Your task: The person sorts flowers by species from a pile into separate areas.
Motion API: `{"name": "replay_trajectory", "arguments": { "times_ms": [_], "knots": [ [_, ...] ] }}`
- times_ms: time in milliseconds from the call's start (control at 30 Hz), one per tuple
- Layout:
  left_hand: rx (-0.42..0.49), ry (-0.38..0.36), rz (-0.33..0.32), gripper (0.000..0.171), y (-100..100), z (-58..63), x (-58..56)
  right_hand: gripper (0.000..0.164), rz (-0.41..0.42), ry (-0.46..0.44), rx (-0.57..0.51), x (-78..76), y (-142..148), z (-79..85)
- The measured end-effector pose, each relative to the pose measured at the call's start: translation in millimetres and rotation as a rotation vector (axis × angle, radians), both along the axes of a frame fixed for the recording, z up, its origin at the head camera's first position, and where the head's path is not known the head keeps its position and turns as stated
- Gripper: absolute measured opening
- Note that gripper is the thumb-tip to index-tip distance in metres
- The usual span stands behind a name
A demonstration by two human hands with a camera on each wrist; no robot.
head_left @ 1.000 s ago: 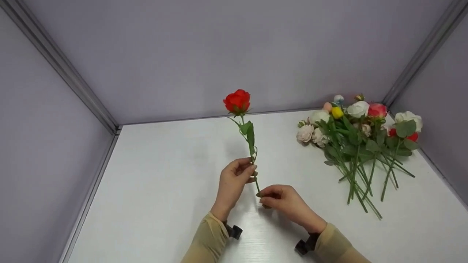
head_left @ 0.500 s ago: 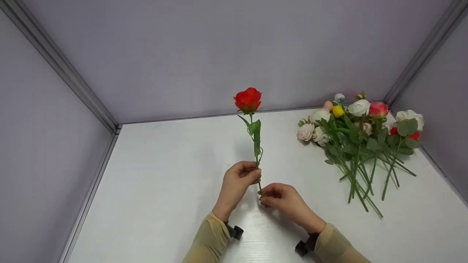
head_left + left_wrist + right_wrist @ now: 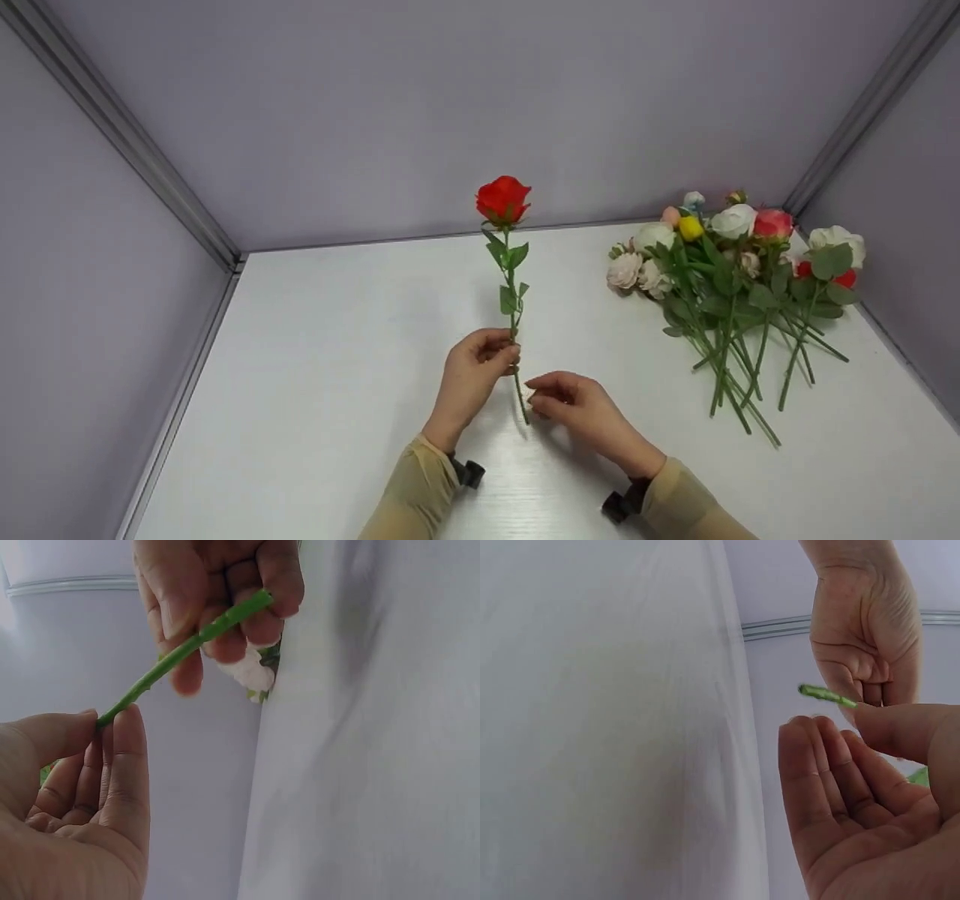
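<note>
A red rose (image 3: pixel 502 201) with green leaves stands nearly upright above the table in the head view. My left hand (image 3: pixel 474 369) pinches its stem between thumb and fingers, below the leaves. Under that grip the bare lower stem (image 3: pixel 180 654) pokes out, its cut end showing in both wrist views. Just right of this end is my right hand (image 3: pixel 581 409), its thumb and fingers parted and relaxed. In the right wrist view a gap lies between the right thumb and fingertips (image 3: pixel 799 736), and the stem end shows beyond them, not held.
On the right of the white table (image 3: pixel 315 360) lies a heap of artificial flowers, with white roses (image 3: pixel 733 222), a yellow tulip (image 3: pixel 690 228) and a pink rose (image 3: pixel 772 223). Their green stems (image 3: pixel 724 367) point toward the front. Grey panels (image 3: pixel 465 112) enclose the back and sides.
The right hand has let go of the lower stem and its fingers have parted. The rose moved right, then slightly back left, and has turned in the left hand, its leaves now facing differently.
</note>
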State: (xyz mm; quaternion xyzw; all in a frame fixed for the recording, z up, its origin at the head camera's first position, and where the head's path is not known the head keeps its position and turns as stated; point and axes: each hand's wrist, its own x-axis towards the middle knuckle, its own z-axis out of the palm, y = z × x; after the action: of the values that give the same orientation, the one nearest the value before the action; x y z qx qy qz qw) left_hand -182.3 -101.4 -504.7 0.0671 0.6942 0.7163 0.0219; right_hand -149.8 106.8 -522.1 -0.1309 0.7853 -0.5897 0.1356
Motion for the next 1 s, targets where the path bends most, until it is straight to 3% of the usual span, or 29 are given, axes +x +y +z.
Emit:
{"name": "replay_trajectory", "arguments": {
  "times_ms": [100, 200, 467, 600, 767, 1000],
  "knots": [
    [-0.109, -0.014, 0.033, 0.031, -33, 1.8, -3.2, 0.038, 0.021, 0.045, 0.075, 1.3, 1, 3.0],
    [-0.247, -0.053, 0.081, 0.028, -79, 7.1, -7.8, 0.045, 0.051, 0.138, 0.209, 2.7, 3, 8.0],
    [-0.729, -0.117, 0.303, 0.030, -231, 13.3, -8.3, 0.066, 0.233, 0.610, 0.634, -10.0, -21, 30.9],
    [-0.911, -0.152, 0.385, 0.032, -284, 7.6, -1.5, 0.072, 0.362, 0.783, 0.771, -15.8, -50, 40.2],
    [-0.994, -0.205, 0.440, 0.031, -311, -2.7, -4.2, 0.075, 0.466, 0.892, 0.849, -17.6, -83, 37.9],
    [-1.006, -0.222, 0.460, 0.031, -311, -14.9, -11.1, 0.073, 0.520, 0.847, 0.863, -11.8, -92, 25.7]
  ]
}}
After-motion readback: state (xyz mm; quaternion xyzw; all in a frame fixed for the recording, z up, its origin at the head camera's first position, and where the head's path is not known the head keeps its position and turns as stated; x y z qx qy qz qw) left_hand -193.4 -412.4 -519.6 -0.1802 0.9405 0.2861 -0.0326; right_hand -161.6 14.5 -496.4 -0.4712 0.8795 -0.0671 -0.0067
